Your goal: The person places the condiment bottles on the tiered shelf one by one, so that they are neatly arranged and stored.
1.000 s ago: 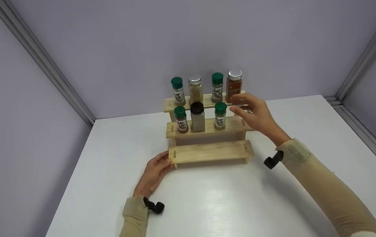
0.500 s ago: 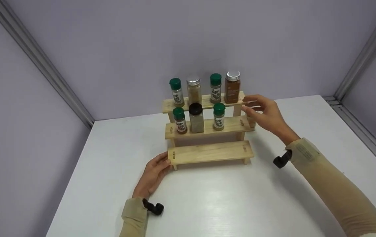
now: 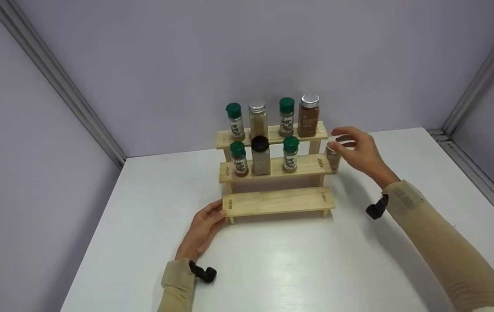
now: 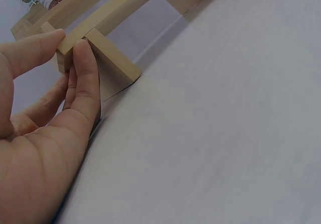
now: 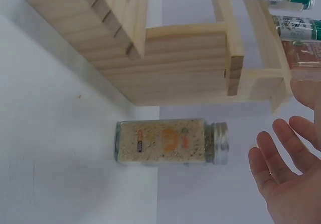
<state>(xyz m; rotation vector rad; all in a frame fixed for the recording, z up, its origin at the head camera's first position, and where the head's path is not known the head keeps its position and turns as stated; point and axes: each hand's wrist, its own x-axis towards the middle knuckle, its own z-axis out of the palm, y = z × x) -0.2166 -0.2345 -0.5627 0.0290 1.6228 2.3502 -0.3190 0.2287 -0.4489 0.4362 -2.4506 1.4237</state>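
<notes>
A three-tier wooden spice rack (image 3: pixel 278 201) stands against the back wall. My left hand (image 3: pixel 202 229) pinches the left end of its lowest board; the left wrist view shows the thumb on top and fingertips (image 4: pixel 84 53) underneath. To the right of the rack, a glass spice jar (image 5: pixel 163 141) with a silver lid and speckled beige contents stands upright on the table. My right hand (image 3: pixel 359 152) is beside that jar, fingers spread and loosely bent, holding nothing. In the right wrist view a gap shows between its fingertips (image 5: pixel 258 156) and the lid.
On the top tier are two green-capped bottles (image 3: pixel 286 117), a silver-lidded tan jar (image 3: pixel 258 121) and a reddish-brown jar (image 3: pixel 308 117). The middle tier bears a black-capped jar (image 3: pixel 261 158) between two green-capped bottles (image 3: pixel 290 155). A white table (image 3: pixel 272 268) lies below.
My right hand has moved right, away from the rack's right end, and the silver-lidded jar beside the rack has come into fuller view. My left hand has stayed on the lowest board.
</notes>
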